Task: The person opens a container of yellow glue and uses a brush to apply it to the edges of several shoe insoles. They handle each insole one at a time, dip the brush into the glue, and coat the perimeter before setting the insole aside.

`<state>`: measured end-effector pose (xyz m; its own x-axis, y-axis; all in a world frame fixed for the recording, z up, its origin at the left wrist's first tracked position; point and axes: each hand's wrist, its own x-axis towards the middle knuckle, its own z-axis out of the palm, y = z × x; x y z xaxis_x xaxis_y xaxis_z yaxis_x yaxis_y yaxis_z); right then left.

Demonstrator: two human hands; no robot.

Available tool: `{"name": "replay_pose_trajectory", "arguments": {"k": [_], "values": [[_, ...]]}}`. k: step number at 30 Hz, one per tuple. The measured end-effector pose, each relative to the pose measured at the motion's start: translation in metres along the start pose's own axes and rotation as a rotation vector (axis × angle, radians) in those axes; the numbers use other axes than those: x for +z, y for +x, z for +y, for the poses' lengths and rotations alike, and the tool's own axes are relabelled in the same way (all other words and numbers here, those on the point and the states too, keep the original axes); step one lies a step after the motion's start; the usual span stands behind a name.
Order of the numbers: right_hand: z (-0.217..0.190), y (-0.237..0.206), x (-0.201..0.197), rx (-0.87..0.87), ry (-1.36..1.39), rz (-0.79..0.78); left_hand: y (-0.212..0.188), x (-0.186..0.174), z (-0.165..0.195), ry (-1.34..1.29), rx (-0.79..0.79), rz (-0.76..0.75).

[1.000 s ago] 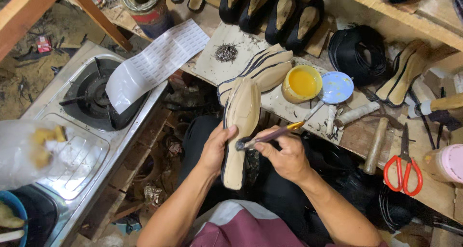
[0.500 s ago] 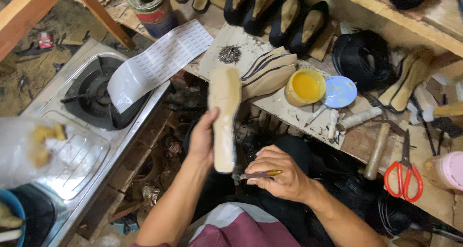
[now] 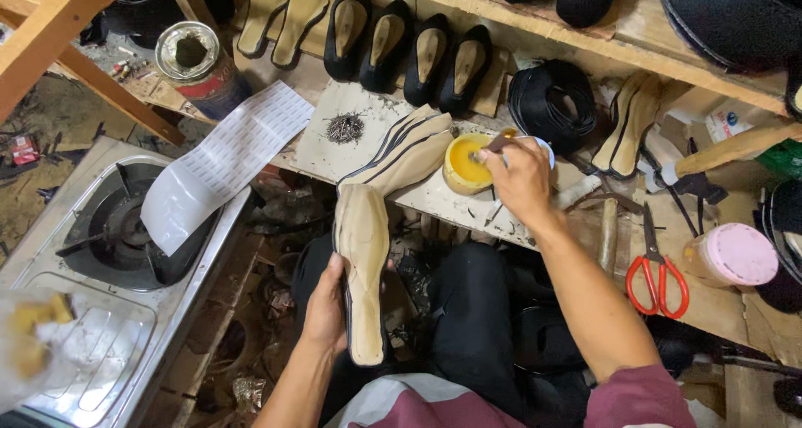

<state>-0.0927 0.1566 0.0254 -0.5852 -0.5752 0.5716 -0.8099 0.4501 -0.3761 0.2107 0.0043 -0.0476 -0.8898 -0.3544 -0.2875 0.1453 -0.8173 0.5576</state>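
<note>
Fingers of the left hand [image 3: 327, 309] wrap the edge of a tan shoe sole [image 3: 362, 269], holding it lengthwise over the lap, toe end toward the bench. Right hand [image 3: 520, 177] fingers pinch a small brush [image 3: 493, 148] whose tip sits in a yellow pot of glue [image 3: 464, 166] on the workbench [image 3: 434, 196]. That bench is a worn, stained wooden top, littered with a pile of small nails [image 3: 344, 127], a stack of tan soles [image 3: 409, 151], a coil of black cord [image 3: 553, 99] and red-handled scissors [image 3: 658, 271]. Along its back edge stands a row of black slip-on shoes [image 3: 409, 47] under a wooden shelf [image 3: 635, 44]. Left of the bench, lower down, a gas stove [image 3: 117, 227] carries a curled white sheet of paper [image 3: 219, 162], and a tin can [image 3: 197, 62] stands behind it. Bare dirt floor [image 3: 33, 119] shows at far left.
</note>
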Motion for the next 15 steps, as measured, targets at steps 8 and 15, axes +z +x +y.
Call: {"name": "replay_pose_trajectory", "arguments": {"k": [8,15], "values": [[0.017,-0.015,-0.023,0.072,0.165,-0.073,-0.005,-0.008,-0.003,0.104,0.040,-0.093],[-0.029,-0.038,-0.002,0.566,1.090,-0.256,-0.006,0.014,-0.004,0.117,0.055,-0.163]]}}
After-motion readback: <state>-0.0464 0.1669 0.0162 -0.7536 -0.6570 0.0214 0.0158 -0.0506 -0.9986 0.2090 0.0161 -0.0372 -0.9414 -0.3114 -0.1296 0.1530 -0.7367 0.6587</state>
